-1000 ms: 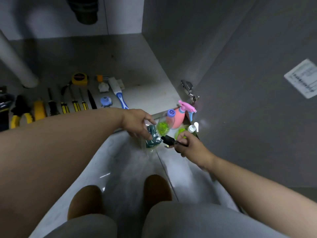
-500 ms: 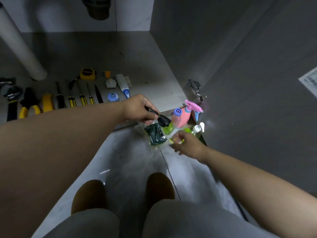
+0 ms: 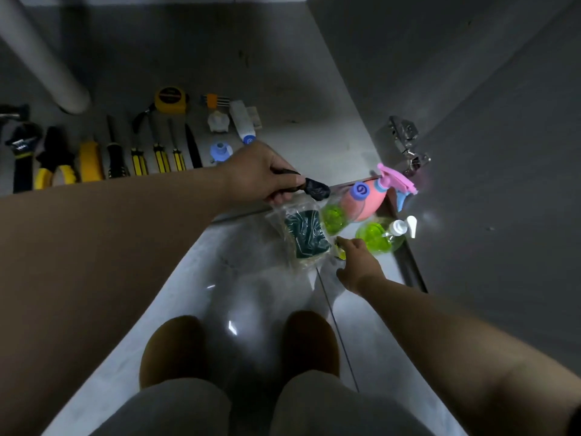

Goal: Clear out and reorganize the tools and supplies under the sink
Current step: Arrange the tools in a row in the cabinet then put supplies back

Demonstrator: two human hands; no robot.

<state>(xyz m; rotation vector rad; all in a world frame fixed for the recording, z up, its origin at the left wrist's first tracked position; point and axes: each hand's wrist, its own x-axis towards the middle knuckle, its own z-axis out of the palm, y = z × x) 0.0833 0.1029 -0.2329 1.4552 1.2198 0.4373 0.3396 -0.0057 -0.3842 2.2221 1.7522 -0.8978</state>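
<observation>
A small black tool (image 3: 316, 188) is gripped by its thin handle in the left hand (image 3: 261, 174), the fingers curled round it. It is held above the front edge of the cabinet floor (image 3: 314, 146), just beside a blue-capped green bottle (image 3: 334, 215). Below it, a clear bag of dark green scouring pads (image 3: 306, 236) is laid on the floor. The right hand (image 3: 358, 262) is seen beside the bag, at a small yellow-green item (image 3: 342, 253); whether that item is grasped cannot be told. A pink spray bottle (image 3: 364, 201) and a green pump bottle (image 3: 375, 236) are stood close by. Inside the cabinet, a tape measure (image 3: 169, 103), screwdrivers (image 3: 160, 155), pliers (image 3: 53, 166) and a wrench (image 3: 20, 152) are laid out near a white pipe (image 3: 47, 64).
</observation>
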